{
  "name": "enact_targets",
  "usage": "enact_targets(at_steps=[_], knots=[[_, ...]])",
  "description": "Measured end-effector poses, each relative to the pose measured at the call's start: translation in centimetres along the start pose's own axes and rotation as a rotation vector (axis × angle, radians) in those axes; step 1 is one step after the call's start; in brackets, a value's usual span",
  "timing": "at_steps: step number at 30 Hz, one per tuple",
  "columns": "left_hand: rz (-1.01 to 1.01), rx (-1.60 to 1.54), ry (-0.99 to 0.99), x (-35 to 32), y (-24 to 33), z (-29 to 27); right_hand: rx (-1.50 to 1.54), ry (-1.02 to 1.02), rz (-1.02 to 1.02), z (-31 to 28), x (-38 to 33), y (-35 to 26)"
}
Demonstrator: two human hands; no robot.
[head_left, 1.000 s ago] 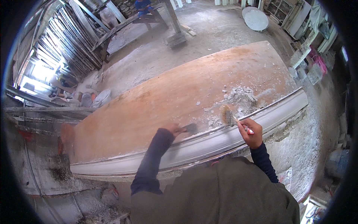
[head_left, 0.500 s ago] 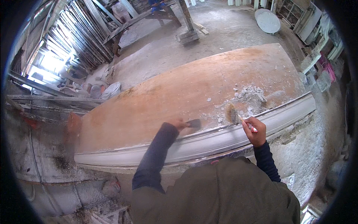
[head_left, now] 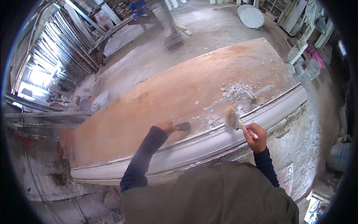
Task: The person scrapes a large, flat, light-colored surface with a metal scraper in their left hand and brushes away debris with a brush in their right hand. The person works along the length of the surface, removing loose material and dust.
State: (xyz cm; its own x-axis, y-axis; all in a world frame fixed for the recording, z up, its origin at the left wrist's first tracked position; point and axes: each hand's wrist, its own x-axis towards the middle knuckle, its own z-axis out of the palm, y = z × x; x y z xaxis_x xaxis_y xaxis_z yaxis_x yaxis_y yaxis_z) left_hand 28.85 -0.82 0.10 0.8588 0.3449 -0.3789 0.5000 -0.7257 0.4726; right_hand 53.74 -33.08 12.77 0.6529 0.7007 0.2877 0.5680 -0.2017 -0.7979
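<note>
While the right hand [head_left: 256, 137] grips a brush [head_left: 233, 119] over the white moulding [head_left: 209, 143], bristles now nearer the rubble pile [head_left: 240, 93], left hand [head_left: 166, 127] holds a scraper [head_left: 183, 126] on the board [head_left: 156, 100] w/ little shift; sweeping prob. continues.

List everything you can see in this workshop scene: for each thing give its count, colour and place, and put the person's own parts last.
Board: one, reddish-brown, centre, running left to right.
Moulding: one, pale grey, along the board's near edge.
Rubble: one heap, grey-white, on the board's right part.
Brush: one, tan bristles, in the right hand, at the moulding.
Scraper: one, dark, in the left hand, on the board.
Round slab: one, grey, far floor.
Timber racks: several, grey, far left.
Left hand: one, dark blue sleeve.
Right hand: one, dark blue sleeve.
</note>
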Motion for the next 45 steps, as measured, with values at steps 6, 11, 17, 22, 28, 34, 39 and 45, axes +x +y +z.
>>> enact_targets(at_steps=[6,11,17,22,28,34,39,45], knots=[[0.16,-0.124,0.098,3.8,4.4,6.2,0.008,0.004,-0.004,0.1,0.0,0.1],[0.078,-0.186,0.061,2.5,2.8,3.5,0.01,-0.049,-0.037,0.6,1.2,0.1],[-0.063,-0.064,0.258,-8.2,0.4,-1.5,0.22,-0.255,-0.049,6.7,3.2,0.4],[-0.248,-0.269,0.52,-11.4,-1.7,-0.3,0.255,-0.391,-0.28,22.4,3.5,0.7],[-0.321,-0.217,0.531,-13.3,-1.1,-0.1,0.241,-0.463,-0.186,19.5,6.1,0.9],[-0.269,-0.316,0.517,-14.0,-2.3,2.1,-0.081,-0.42,-0.076,5.7,8.9,5.4],[-0.283,-0.245,0.333,-12.1,-1.4,1.7,-0.51,-0.226,-0.041,1.8,10.6,5.8],[-0.309,-0.139,0.113,-7.9,0.1,2.2,-0.202,-0.004,-0.082,4.3,8.2,3.2]])
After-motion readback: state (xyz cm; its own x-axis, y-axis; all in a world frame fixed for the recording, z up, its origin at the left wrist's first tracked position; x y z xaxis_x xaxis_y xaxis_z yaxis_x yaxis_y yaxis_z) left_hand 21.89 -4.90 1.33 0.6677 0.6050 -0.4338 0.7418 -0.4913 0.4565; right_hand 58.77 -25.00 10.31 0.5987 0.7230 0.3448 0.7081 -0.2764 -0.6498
